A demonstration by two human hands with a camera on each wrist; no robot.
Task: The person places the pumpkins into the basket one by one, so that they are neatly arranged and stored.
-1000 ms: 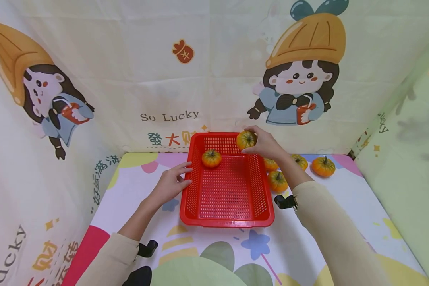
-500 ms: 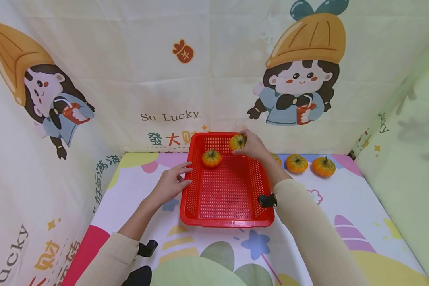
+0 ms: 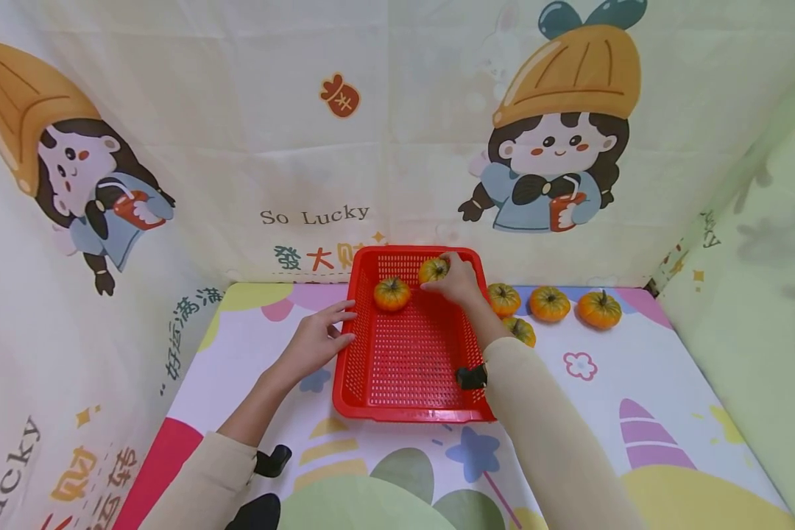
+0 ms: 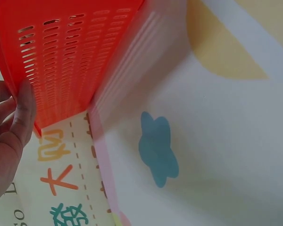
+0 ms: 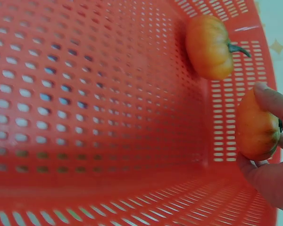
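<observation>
In the head view, a red plastic basket with slotted walls stands on the table. My left hand is at its left rim; the left wrist view shows the thumb against the outer wall and the other fingers over the rim. Inside the far end, my right hand holds a small orange-green pumpkin between thumb and fingers, seemingly just above the basket floor. A second pumpkin sits to its left, stem up. In the right wrist view, the held pumpkin is near the far slotted wall.
Several more small pumpkins lie right of the basket: one at the back, another farther right, one by the rim and one partly hidden by my arm. A printed cloth wall rises behind the basket.
My right hand has carried the pumpkin left and lower, from over the basket's far right corner down into its far end. My left hand stays at the rim.
</observation>
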